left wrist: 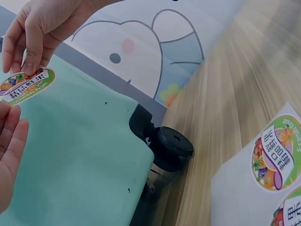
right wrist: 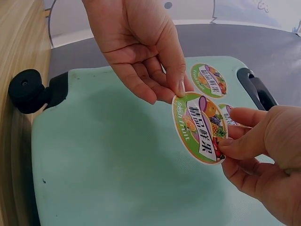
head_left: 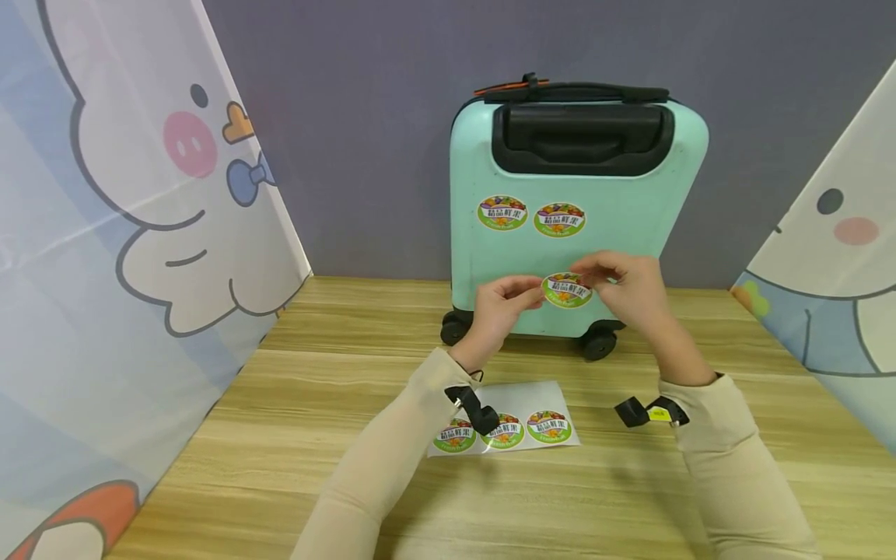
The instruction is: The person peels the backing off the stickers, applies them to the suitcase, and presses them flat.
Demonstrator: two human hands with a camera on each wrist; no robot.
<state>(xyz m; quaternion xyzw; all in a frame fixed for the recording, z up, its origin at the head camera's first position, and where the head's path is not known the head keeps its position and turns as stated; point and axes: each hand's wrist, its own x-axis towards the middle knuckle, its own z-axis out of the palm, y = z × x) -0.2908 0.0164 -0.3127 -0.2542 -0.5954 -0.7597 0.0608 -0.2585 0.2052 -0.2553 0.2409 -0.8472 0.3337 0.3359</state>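
Note:
An oval fruit sticker (head_left: pixel 567 290) is stretched between both hands in front of a mint-green suitcase (head_left: pixel 518 260). My left hand (head_left: pixel 500 311) pinches its left edge between thumb and fingers. At the opposite edge, my right hand (head_left: pixel 628 292) pinches it the same way, as the right wrist view shows with the sticker (right wrist: pixel 200 127) face up. Two matching stickers, a left one (head_left: pixel 502 212) and a right one (head_left: pixel 560 220), sit side by side on the suitcase's upper half, below its black handle recess (head_left: pixel 583 159).
On the wooden table (head_left: pixel 336 435) a white backing sheet (head_left: pixel 535 393) carries three more stickers along its near edge, partly behind the left wrist. Black wheels (head_left: pixel 597 342) support the suitcase. Behind it rises a grey wall (head_left: pixel 350 140); cartoon-printed sheets (head_left: pixel 140 257) flank the table.

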